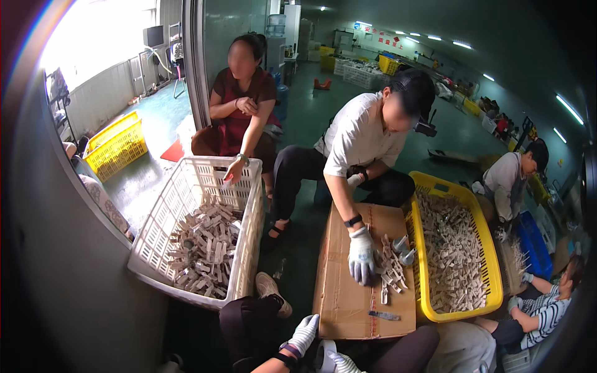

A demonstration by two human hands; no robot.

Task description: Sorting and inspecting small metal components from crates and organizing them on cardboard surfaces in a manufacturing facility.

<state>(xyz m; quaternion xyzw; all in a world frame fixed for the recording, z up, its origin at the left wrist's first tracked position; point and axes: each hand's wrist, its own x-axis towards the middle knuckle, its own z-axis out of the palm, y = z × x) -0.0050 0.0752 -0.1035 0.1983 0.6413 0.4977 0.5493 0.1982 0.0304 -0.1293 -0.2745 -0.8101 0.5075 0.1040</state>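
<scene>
wearer's left hand (303, 336) in a white knit glove comes in from 6 o'clock, fingers spread open and holding nothing, hovering just short of the near edge of a flattened cardboard sheet (348, 292) on the floor. right hand (339, 362), also gloved, sits at the bottom edge, mostly cut off; cannot tell if its fingers are open or closed.

small pile of grey metal parts (393, 267) lies on the cardboard at about 1 o'clock from the left hand, well apart from it. a co-worker in a white shirt crouches at 12 o'clock, their gloved hand (360, 255) pressing flat on the cardboard, touching the pile's left side. one loose flat piece (384, 316) lies alone nearer the wearer.

yellow crate (491, 273) full of the same parts touches the cardboard's right side, 2 o'clock. white crate (249, 248) with more parts sits at 10 o'clock; a seated person rests a hand on its far rim. more people at the right edge.

judgement: the work looks like sorting parts on the cardboard. to do it well, reach in from the near side, away from the co-worker's hand, pick one part at a time with the fingertips, don't scatter the pile, and take the loose piece first since it's closest.
</scene>
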